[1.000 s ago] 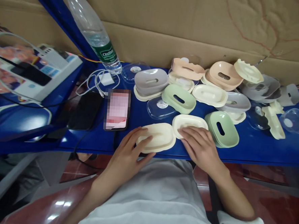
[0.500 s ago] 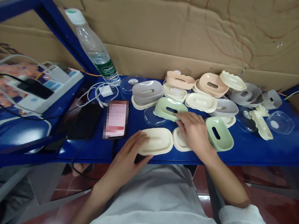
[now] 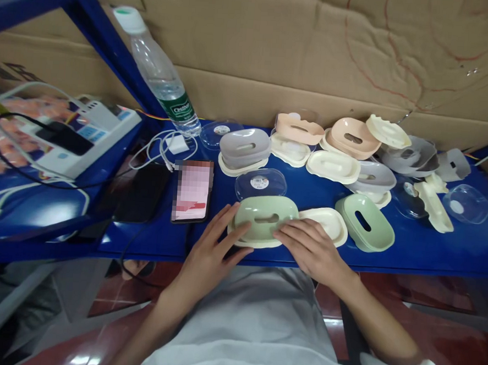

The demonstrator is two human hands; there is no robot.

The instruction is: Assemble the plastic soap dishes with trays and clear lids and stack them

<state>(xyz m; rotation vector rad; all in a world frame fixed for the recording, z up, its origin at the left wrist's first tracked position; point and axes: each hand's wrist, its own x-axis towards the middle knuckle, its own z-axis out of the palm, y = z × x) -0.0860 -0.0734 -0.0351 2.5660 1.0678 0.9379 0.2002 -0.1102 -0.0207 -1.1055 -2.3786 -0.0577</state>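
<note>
A green soap dish (image 3: 254,206) with a slot in its floor sits on a cream soap dish base (image 3: 260,244) near the table's front edge. My left hand (image 3: 211,246) grips the left end of the cream base, its thumb at the front and a finger over the green rim. My right hand (image 3: 312,247) has its fingers closed on the right end of the green dish. Partly behind that hand lies a second cream base (image 3: 334,226). Another green soap dish (image 3: 369,223) stands to its right, and a clear lid (image 3: 261,182) lies behind the dish I hold.
Grey dishes (image 3: 246,144), peach dishes (image 3: 352,137) and cream bases (image 3: 331,165) crowd the back. A water bottle (image 3: 163,78) leans near the cardboard. Left of my hands are a lit phone (image 3: 193,190), a charger cable (image 3: 146,154) and a power strip (image 3: 93,140).
My right hand left the right cream base, took the green soap dish from behind, and brought it forward and left onto the left cream base. My left hand stayed at that base.
</note>
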